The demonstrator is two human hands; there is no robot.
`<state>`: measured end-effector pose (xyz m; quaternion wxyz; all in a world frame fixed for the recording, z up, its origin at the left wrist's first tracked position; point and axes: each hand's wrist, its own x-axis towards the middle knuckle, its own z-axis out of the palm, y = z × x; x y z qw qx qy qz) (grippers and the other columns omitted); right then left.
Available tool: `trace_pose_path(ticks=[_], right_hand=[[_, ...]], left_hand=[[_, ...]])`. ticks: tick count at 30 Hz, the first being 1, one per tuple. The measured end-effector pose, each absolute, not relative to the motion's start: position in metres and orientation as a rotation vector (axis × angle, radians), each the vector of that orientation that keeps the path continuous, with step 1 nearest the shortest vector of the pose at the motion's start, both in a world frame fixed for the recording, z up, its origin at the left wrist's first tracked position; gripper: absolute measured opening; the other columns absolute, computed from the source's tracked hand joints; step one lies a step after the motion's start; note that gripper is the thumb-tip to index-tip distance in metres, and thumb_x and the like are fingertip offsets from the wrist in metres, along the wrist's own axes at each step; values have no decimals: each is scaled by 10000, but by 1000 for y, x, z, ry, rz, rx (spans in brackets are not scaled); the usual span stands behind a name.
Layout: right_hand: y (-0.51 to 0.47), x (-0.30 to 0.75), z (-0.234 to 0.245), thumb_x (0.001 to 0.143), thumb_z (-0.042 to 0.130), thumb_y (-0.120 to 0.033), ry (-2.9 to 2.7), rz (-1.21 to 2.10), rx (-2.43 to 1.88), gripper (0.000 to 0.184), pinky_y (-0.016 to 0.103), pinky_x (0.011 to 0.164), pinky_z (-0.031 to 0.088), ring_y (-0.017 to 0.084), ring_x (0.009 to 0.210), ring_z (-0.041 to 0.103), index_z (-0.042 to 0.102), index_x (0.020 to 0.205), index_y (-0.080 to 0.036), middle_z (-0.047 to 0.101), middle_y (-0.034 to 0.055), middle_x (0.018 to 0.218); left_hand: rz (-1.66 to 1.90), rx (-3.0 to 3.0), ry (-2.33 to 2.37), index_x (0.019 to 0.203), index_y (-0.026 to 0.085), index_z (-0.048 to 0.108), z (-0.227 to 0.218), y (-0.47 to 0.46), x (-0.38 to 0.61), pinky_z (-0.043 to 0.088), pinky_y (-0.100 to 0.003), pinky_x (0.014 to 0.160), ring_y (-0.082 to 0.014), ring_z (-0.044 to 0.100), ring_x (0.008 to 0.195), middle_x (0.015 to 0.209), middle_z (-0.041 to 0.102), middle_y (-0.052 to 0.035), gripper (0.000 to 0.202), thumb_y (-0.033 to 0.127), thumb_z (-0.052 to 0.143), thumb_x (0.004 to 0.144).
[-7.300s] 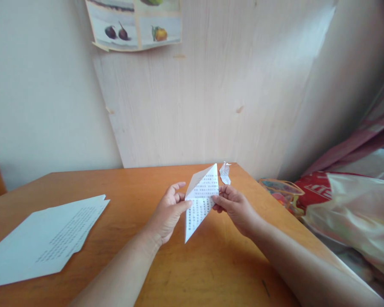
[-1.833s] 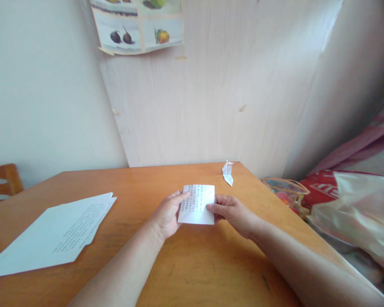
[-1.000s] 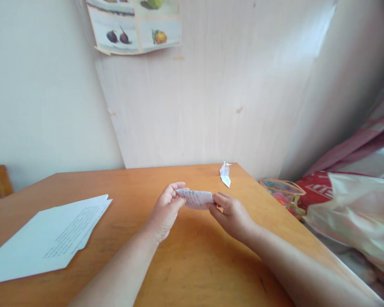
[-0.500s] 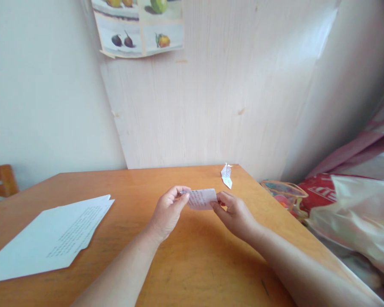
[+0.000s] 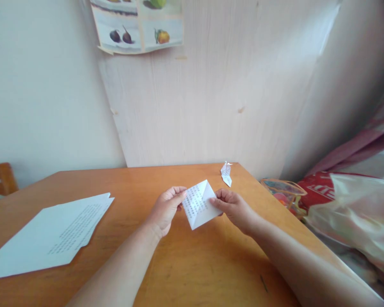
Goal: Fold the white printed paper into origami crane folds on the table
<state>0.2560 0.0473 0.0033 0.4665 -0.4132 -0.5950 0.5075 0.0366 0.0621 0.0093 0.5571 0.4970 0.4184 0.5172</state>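
Note:
A small folded square of printed paper [image 5: 196, 207] is held above the table, turned so one corner points up. Rows of print cover its left half, and a diagonal crease separates that from a mostly white right half. My left hand [image 5: 167, 207] pinches its left corner between thumb and fingers. At the right corner, my right hand [image 5: 234, 209] grips it with the thumb on top. Beyond the hands, a folded paper bird [image 5: 225, 174] lies near the table's far right corner.
Loose printed sheets [image 5: 57, 234] lie stacked on the left of the wooden table [image 5: 185, 273]. A small dark sliver [image 5: 264, 283] is near the right forearm. Bags [image 5: 355, 217] crowd the table's right side. A chair back [image 5: 1, 179] shows at far left.
The folded paper has turned from a narrow, tilted strip to a square facing me, showing its diagonal crease. Both hands still grip its ends. The view has shifted slightly.

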Motion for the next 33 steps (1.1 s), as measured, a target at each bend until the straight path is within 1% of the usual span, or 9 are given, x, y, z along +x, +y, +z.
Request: trace_pose_path(ticks=[3,8,13,15,20,24,28,30,33], right_hand=[[47,255,2,782,727,-527,-1415,1275,-1024,385,280,583,390,128,615,488,530,770,-197,556,-12,683],[46,257,3,802,715,-477,-1441,1373,-1068,334,272,567,392,122,592,506,556,775,-184,578,-4,666],[45,260,5,853,674,-452,-1499,1314,-1102,336,292,647,459,169,771,616,598,1042,-185,666,48,891],[45,260,3,841,690,-406,-1537,1312,-1111,361,279,614,439,159,735,599,587,1114,-193,647,23,851],[47,260,-6,810,666,-249,-1602,1371,-1146,258,240,503,383,114,565,513,593,1054,-207,569,-34,686],[50,258,-11,775,645,-189,-1478,1356,-1243,245,237,490,427,113,516,522,568,1005,-215,557,-50,634],[53,257,-13,758,614,-159,-1419,1313,-1337,154,219,441,395,107,456,508,551,886,-218,574,-44,584],[55,257,-12,748,609,-150,-1402,1291,-1356,125,218,438,399,110,456,515,540,827,-218,568,-41,565],[56,258,-13,745,593,-132,-1389,1258,-1398,119,223,454,427,117,470,537,533,799,-219,558,-40,555]], left_hand=[[1194,1079,951,1044,182,608,7,61,41,465,-294,730,-189,649,839,956,712,-65,337,293,768,768],[1171,1103,970,1017,178,566,4,61,43,474,-292,733,-184,647,812,894,695,-49,275,157,680,767],[963,1239,948,1042,196,557,7,55,41,460,-293,678,-199,653,756,843,688,-35,325,148,675,744],[867,1281,918,1069,204,556,8,51,42,454,-291,657,-202,657,742,845,693,-39,333,157,664,758],[907,1349,998,1151,207,567,1,53,46,472,-306,699,-205,654,787,902,689,-55,401,155,673,767],[1171,1528,1224,982,187,656,-2,59,48,459,-332,866,-226,612,973,1022,667,-87,326,82,713,678],[1013,1673,1190,930,197,651,6,52,48,470,-333,780,-219,611,863,904,665,-58,135,260,667,811],[845,1723,1058,973,201,659,8,46,48,473,-328,751,-228,608,860,921,667,-61,243,349,719,789],[755,1855,968,1032,229,670,3,41,46,468,-324,771,-247,600,913,1010,663,-65,424,351,833,661]])
